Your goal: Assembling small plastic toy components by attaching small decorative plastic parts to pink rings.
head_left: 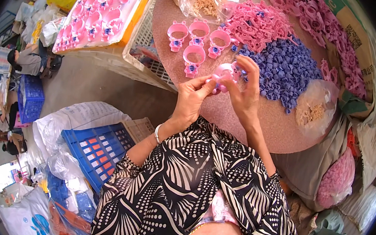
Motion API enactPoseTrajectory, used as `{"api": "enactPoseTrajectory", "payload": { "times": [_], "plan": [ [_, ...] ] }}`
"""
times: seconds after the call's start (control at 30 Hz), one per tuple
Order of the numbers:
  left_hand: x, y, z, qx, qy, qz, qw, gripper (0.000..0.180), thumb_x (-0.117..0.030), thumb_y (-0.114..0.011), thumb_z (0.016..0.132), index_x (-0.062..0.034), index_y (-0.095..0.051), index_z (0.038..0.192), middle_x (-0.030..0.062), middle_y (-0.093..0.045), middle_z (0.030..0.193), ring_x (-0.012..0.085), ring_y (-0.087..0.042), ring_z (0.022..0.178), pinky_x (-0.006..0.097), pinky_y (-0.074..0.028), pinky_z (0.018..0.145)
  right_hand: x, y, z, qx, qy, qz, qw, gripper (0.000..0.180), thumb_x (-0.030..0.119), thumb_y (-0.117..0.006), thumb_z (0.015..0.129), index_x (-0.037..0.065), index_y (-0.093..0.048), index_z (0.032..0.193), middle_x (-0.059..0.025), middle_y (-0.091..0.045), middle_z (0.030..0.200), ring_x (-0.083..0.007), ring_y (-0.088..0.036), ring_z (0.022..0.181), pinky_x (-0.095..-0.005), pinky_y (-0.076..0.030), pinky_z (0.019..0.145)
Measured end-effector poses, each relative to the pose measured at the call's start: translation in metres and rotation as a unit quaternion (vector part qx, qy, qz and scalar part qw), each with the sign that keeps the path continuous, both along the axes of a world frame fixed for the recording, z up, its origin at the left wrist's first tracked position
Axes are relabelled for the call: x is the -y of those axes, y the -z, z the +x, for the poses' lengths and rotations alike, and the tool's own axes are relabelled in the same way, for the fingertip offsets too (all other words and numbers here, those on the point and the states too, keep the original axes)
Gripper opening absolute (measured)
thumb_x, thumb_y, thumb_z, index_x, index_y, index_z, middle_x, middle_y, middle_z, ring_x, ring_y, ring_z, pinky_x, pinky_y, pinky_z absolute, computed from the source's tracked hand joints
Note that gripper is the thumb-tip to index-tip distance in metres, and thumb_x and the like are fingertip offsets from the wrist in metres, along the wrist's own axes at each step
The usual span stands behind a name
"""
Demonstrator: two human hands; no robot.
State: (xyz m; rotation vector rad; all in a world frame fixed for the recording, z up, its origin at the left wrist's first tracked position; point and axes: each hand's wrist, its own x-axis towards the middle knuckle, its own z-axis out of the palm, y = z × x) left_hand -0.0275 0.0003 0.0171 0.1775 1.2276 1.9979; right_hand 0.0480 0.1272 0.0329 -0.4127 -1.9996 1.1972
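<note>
Close to the edge of a round speckled table (264,129), both my hands hold a small pink plastic figure (226,71). My left hand (188,100) pinches its lower end between thumb and fingertips. My right hand (246,90) grips the other side, forefinger raised and bent over it. Fingers cover part of the figure. Just beyond lie several pink figures with open ring heads and blue bodies (194,54). Right of my hands spreads a heap of small blue plastic pieces (281,67), touching a heap of thin pink parts (256,24).
A clear bag of tan pieces (204,0) lies at the table's far side, another bag (314,112) at its right edge. An orange-rimmed tray (136,19) of pink figures rests on a white crate (144,68). Right stands a carton (360,39); lower left, a blue basket (75,140).
</note>
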Motion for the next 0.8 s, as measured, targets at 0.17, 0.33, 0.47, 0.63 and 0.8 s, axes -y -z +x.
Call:
{"api": "enactPoseTrajectory", "payload": {
  "times": [0.17,0.33,0.47,0.63,0.8],
  "plan": [
    [0.001,-0.016,0.005,-0.070,0.002,-0.041,0.997,0.020,-0.008,-0.061,0.091,0.0028,-0.067,0.106,0.0035,-0.068,0.088,0.0078,-0.061,0.077,0.022,-0.051,0.071,-0.009,-0.022,-0.016,0.006,0.062,0.182,0.981,0.058,0.011,-0.062,0.085,0.007,-0.038,0.138,-0.0140,-0.047,0.132,-0.0269,-0.043,0.120,-0.0454,-0.021,0.106],
    [-0.003,-0.008,0.021,-0.124,0.003,-0.043,0.991,0.022,-0.008,-0.060,0.091,0.0035,-0.066,0.109,0.0013,-0.066,0.087,0.0071,-0.060,0.078,0.023,-0.053,0.071,-0.001,-0.026,-0.019,0.073,0.143,0.353,0.922,0.061,0.017,-0.064,0.080,0.011,-0.042,0.137,-0.0091,-0.047,0.134,-0.0269,-0.038,0.127,-0.0494,-0.004,0.110],
    [0.005,0.006,0.022,-0.145,0.040,-0.050,0.987,0.022,-0.005,-0.057,0.092,0.0054,-0.064,0.111,0.0052,-0.067,0.096,0.0110,-0.062,0.085,0.024,-0.052,0.077,0.010,-0.031,-0.016,0.111,0.143,0.372,0.910,0.065,0.024,-0.065,0.080,0.008,-0.039,0.138,-0.0107,-0.046,0.136,-0.0266,-0.038,0.129,-0.0481,-0.004,0.111],
    [0.018,-0.048,-0.017,-0.155,-0.002,-0.059,0.986,0.021,-0.005,-0.061,0.089,0.0039,-0.063,0.108,0.0043,-0.066,0.093,0.0110,-0.062,0.082,0.024,-0.052,0.075,-0.013,-0.050,-0.011,-0.039,0.134,0.284,0.949,0.074,0.057,-0.029,0.096,-0.004,-0.034,0.137,-0.0161,-0.047,0.135,-0.0266,-0.038,0.131,-0.0468,-0.006,0.112],
    [0.059,-0.126,-0.126,-0.360,-0.282,-0.063,0.887,0.014,-0.007,-0.064,0.083,-0.0016,-0.065,0.095,0.0034,-0.067,0.082,0.0059,-0.059,0.071,0.020,-0.047,0.061,-0.042,-0.056,0.025,-0.010,0.156,0.301,0.941,0.066,0.050,-0.030,0.099,-0.004,-0.036,0.137,-0.0160,-0.051,0.130,-0.0276,-0.044,0.125,-0.0448,-0.016,0.111]
  ]
}}
